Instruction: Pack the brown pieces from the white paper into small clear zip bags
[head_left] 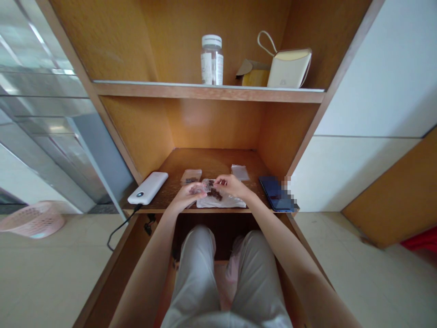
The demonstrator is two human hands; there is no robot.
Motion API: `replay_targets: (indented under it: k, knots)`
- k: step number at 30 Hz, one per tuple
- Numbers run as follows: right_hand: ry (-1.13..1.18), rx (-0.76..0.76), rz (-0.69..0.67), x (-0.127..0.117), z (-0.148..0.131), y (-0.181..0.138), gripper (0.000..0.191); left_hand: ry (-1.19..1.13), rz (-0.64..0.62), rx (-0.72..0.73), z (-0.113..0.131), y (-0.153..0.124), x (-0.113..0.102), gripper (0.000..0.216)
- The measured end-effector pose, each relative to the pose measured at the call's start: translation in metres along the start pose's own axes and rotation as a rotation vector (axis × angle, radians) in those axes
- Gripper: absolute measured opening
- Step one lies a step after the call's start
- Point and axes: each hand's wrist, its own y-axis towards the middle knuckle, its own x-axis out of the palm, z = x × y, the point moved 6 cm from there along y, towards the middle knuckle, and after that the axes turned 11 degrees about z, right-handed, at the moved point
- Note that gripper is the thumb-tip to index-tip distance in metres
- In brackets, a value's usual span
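Note:
My left hand (188, 196) is closed around a small clear plastic bag (206, 187), whose contents I cannot make out. Close beside it, the fingertips of my right hand (229, 186) are pinched together near the bag's mouth; whatever they hold is too small to name. Beneath both hands lies a white plastic sheet or bag (229, 202) with a cluster of small dark brown pieces (215, 195) on it. Behind my left hand is another small clear bag (191, 175) with dark bits inside. A stack of clear bags (241, 172) rests behind my right hand.
A white power bank (148, 187) with a black cable sits at the left, a dark phone (277, 193) at the right. The shelf above (211, 91) holds a clear jar (212, 61), a yellow box (254, 75) and a cream case (289, 68). A pink basket (32, 219) stands on the floor.

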Motion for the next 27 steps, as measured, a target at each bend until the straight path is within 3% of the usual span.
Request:
replay_targets:
  k: [6,10,15,20,27]
  knots:
    - [-0.178,-0.104,-0.271,0.009,0.006,-0.017,0.012,0.052,0.005,0.017,0.004,-0.001,-0.001,0.044]
    - [-0.216,-0.149,-0.309,0.015,0.010,-0.020,0.020,0.078,0.003,0.034,0.004,-0.001,-0.001,0.044]
    - [-0.236,-0.132,-0.325,0.016,0.013,-0.023,0.017,0.066,0.010,0.019,0.001,0.000,-0.001,0.046]
    - [-0.235,-0.044,-0.255,0.010,0.012,-0.023,0.012,0.050,0.006,0.019,0.002,0.000,-0.001,0.046]
    - [0.011,-0.029,0.077,0.003,-0.007,-0.002,0.011,0.047,-0.006,0.008,0.004,-0.001,0.000,0.044]
